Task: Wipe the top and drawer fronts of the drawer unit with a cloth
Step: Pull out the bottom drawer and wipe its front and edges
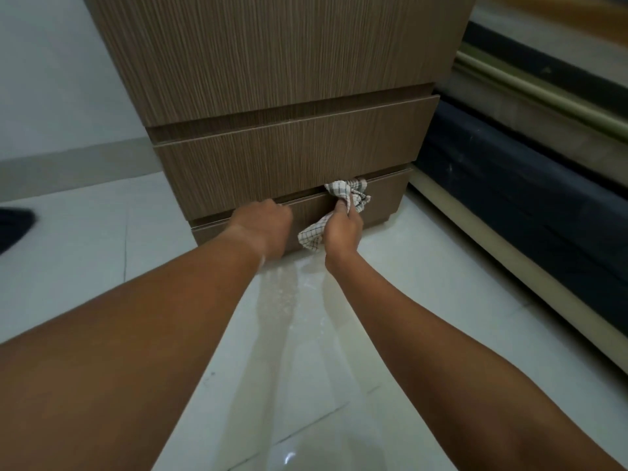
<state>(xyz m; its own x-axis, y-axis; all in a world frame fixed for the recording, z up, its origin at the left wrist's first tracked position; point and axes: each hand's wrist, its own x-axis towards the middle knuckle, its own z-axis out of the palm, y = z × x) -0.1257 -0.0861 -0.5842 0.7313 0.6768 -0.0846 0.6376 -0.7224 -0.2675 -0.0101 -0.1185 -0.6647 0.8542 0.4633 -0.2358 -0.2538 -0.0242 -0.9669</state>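
Right hand (341, 229) grips the checked cloth (346, 198) bunched against the bottom drawer (384, 198) top edge of the drawer unit (272, 96), left hand (263, 226) curled at that lip, grip unclear; risk: drawer slides, pinching fingers or snagging cloth in the gap.

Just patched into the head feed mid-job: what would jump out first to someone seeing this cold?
Two bare forearms reach down the middle of the frame to the wood-grain drawer unit. The right hand grips a checked cloth pressed to the top edge of the bottom drawer, right of centre. The left hand is curled at that same edge, just left of it, above the glossy white floor.
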